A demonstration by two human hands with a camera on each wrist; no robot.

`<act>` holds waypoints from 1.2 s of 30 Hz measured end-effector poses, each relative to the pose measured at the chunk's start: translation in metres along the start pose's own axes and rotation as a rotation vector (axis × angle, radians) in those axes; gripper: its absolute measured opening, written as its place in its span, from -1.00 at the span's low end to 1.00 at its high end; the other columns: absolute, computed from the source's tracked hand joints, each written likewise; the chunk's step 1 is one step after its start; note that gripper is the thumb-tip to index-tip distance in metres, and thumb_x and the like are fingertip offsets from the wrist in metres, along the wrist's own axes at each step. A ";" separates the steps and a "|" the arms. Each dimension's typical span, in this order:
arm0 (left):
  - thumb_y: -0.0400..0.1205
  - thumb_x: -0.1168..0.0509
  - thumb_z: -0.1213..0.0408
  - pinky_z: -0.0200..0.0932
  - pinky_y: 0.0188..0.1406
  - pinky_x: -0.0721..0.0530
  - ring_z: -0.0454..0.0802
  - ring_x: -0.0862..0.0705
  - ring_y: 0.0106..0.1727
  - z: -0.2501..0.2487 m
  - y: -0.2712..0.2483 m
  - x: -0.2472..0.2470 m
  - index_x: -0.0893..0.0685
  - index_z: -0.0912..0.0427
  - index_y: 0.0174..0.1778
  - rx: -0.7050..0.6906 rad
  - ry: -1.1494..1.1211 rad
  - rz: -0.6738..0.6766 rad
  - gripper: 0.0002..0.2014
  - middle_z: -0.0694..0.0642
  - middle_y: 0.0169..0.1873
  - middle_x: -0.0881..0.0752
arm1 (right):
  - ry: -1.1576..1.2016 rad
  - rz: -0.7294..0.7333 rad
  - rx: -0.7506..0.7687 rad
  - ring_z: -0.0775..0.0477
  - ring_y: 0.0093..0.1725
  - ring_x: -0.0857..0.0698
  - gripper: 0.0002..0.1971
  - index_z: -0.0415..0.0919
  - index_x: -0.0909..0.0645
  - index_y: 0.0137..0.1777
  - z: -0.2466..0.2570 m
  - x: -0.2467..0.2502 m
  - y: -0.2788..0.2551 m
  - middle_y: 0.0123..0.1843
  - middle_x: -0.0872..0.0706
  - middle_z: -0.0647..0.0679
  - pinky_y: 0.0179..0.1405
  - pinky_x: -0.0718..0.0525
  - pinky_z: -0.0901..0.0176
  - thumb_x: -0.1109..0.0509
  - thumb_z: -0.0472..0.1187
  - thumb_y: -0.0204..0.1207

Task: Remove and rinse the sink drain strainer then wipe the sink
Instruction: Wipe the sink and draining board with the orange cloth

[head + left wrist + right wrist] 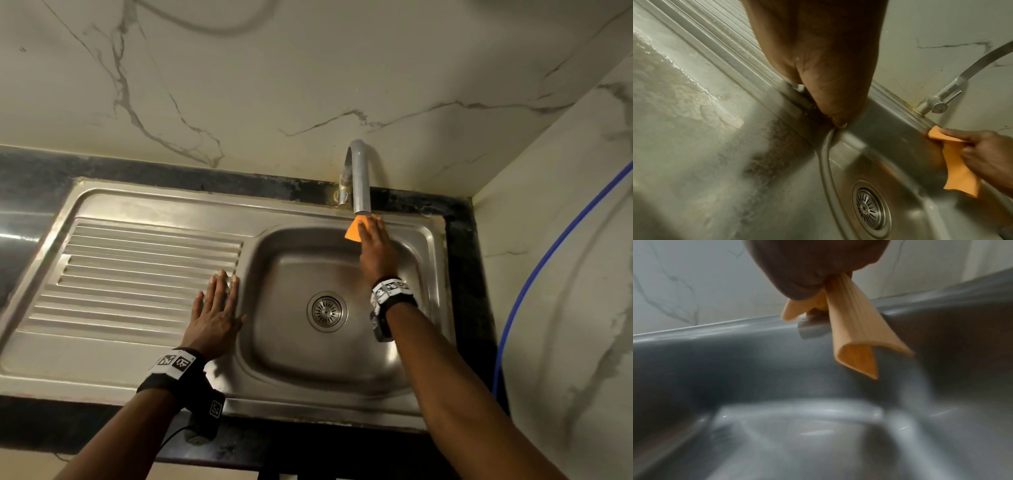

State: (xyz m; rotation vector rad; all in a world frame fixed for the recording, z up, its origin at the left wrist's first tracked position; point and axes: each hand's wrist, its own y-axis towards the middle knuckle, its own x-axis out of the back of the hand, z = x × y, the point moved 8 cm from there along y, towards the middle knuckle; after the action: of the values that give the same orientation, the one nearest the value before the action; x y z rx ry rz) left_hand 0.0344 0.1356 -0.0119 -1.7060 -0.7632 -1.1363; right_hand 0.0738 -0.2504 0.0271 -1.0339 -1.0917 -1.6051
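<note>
The round metal drain strainer (327, 311) (871, 209) sits in the drain at the bottom of the steel sink basin (294, 349). My right hand (373, 240) reaches to the basin's far rim, just under the faucet spout (361, 185), and grips an orange cloth (354, 231) (957, 172) (855, 331). The cloth's free end hangs down against the basin's back wall. My left hand (217, 308) lies flat, fingers straight, on the ribbed drainboard (137, 274) at the basin's left edge; its thumb (836, 113) touches the rim.
A black stone counter (459, 274) frames the sink, with marble walls behind and to the right. A blue hose (534, 291) runs down the right wall. The faucet's lever handle (939, 106) sits at the back rim. The near drainboard is wet.
</note>
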 end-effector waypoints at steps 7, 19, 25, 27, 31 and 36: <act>0.63 0.22 -0.25 0.34 0.73 0.02 0.18 0.31 0.79 0.005 0.003 -0.006 0.20 0.08 0.82 -0.024 0.009 -0.022 -0.14 0.20 0.79 0.28 | -0.024 -0.232 -0.558 -0.43 0.59 -0.42 -0.38 -0.49 -0.23 0.64 -0.109 0.059 -0.003 0.62 -0.37 -0.47 0.57 -0.43 -0.24 -0.10 -0.46 0.54; 0.68 0.03 -0.16 0.34 0.73 0.04 0.20 0.26 0.80 0.002 0.000 -0.005 0.19 0.08 0.82 -0.011 -0.012 -0.040 -0.17 0.19 0.79 0.27 | 0.093 -0.143 -0.440 -0.48 0.72 -0.11 -0.24 -0.20 -0.34 0.65 0.054 -0.035 0.026 0.71 -0.26 -0.35 0.70 -0.05 -0.39 -0.30 -0.57 0.41; 0.69 0.05 -0.18 0.35 0.73 0.03 0.20 0.27 0.80 0.003 0.001 -0.005 0.18 0.09 0.82 -0.005 0.001 -0.037 -0.17 0.21 0.80 0.25 | 0.055 -0.066 -0.127 -0.47 0.73 -0.10 -0.24 -0.04 -0.31 0.70 0.061 -0.027 0.010 0.72 -0.30 -0.23 0.71 -0.11 -0.35 -0.20 -0.51 0.48; 0.69 0.06 -0.19 0.34 0.74 0.04 0.21 0.29 0.80 0.003 0.002 -0.005 0.21 0.10 0.82 -0.004 0.011 -0.030 -0.16 0.22 0.79 0.28 | 0.018 0.009 0.111 -0.43 0.71 -0.21 -0.32 -0.09 -0.44 0.63 0.040 -0.022 0.001 0.70 -0.36 -0.19 0.69 -0.24 -0.29 -0.05 -0.47 0.51; 0.75 0.00 -0.16 0.35 0.73 0.06 0.19 0.30 0.80 0.004 0.003 -0.007 0.19 0.10 0.82 -0.011 -0.027 -0.029 -0.19 0.21 0.79 0.30 | -0.049 0.294 0.430 -0.33 0.70 -0.27 -0.32 -0.07 -0.64 0.47 -0.017 -0.005 -0.011 0.66 -0.45 -0.10 0.61 -0.38 -0.28 -0.26 -0.62 0.42; 0.65 0.00 -0.18 0.43 0.68 -0.07 0.23 0.18 0.82 0.006 0.004 -0.007 0.07 0.13 0.83 -0.024 -0.017 -0.061 -0.14 0.26 0.81 0.17 | -0.164 0.353 0.227 -0.36 0.61 -0.44 -0.48 -0.12 -0.68 0.42 -0.070 0.052 0.008 0.61 -0.49 -0.26 0.64 -0.27 -0.28 -0.32 -0.41 0.46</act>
State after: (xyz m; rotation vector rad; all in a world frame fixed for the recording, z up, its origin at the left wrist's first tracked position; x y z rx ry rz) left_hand 0.0372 0.1391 -0.0207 -1.7240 -0.8202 -1.1786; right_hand 0.0594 -0.3307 0.0599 -1.1454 -1.0994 -1.1055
